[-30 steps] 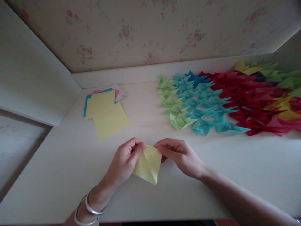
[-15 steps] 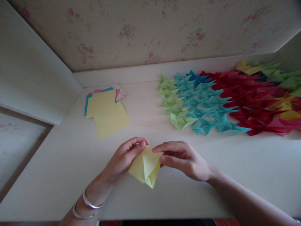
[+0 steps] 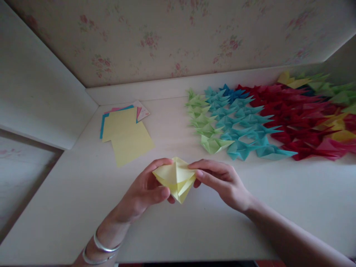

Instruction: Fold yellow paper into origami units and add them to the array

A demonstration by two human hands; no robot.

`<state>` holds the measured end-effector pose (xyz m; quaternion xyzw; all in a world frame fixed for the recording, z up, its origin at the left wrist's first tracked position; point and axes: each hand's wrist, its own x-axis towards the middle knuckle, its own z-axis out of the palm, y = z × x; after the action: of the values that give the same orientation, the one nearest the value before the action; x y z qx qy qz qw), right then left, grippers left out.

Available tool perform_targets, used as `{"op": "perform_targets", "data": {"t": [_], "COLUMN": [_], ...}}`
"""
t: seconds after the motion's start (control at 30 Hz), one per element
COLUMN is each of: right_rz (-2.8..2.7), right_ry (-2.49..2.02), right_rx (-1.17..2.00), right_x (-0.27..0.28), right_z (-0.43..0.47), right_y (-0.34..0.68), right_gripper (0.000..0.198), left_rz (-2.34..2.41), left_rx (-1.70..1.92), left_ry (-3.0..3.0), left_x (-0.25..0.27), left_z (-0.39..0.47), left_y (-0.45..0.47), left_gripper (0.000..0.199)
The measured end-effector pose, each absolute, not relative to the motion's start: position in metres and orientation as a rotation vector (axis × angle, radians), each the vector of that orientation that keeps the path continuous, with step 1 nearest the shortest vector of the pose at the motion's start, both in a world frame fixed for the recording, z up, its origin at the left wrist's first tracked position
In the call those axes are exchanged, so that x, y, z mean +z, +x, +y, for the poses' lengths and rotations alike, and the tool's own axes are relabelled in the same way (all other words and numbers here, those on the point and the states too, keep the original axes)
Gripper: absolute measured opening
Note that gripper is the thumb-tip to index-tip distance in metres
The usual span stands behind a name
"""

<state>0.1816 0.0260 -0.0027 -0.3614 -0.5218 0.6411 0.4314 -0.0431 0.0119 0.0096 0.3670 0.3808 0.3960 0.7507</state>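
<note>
A pale yellow sheet of origami paper (image 3: 176, 176), folded into a diamond with loose flaps, is held between both hands above the white desk. My left hand (image 3: 146, 185) grips its left side, fingers behind the paper and thumb near the lower left edge. My right hand (image 3: 219, 181) pinches the right corner between thumb and fingers. The lower flaps stand a little apart, and a fold runs down the middle. The fingertips behind the paper are partly hidden.
Flat yellow sheets (image 3: 130, 137) lie over blue and pink paper at the left. Rows of folded paper cranes, light green (image 3: 214, 142), teal (image 3: 240, 148) and red (image 3: 306, 144), fill the right side. A white side panel (image 3: 36, 74) bounds the desk on the left.
The folded paper has risen slightly and tilted, its lower flaps now spread apart. My left thumb has moved from the top edge down to the lower left. My right hand still pinches the right corner.
</note>
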Motion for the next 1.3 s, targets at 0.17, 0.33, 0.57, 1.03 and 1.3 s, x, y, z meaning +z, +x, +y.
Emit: {"op": "perform_targets", "data": {"t": [0.17,0.33,0.57,1.03,1.3], "right_rz": [-1.389,-1.451,-1.488,-1.492,-1.551], "right_ry": [-0.932,-0.930,-0.952,-0.993,-0.980], "right_rx": [1.503,1.460,1.358,1.250,1.232], "right_x": [-0.003,-0.002,-0.003,-0.014,-0.018], "right_z": [0.025,0.025,0.025,0.019,0.016], "right_y": [0.183,0.183,0.182,0.180,0.177], "right_gripper": [0.021,0.019,0.020,0.017,0.016], "left_rz": [0.838,0.897,0.882,0.903,0.925], "left_rx": [0.852,0.839,0.802,0.778,0.828], "left_ry": [0.849,0.864,0.885,0.834,1.048], "left_x": [0.006,0.008,0.007,0.010,0.003], "left_z": [0.014,0.014,0.015,0.014,0.015], "left_y": [-0.044,-0.042,-0.043,-0.042,-0.041], "left_gripper": [0.042,0.041,0.050,0.038,0.031]}}
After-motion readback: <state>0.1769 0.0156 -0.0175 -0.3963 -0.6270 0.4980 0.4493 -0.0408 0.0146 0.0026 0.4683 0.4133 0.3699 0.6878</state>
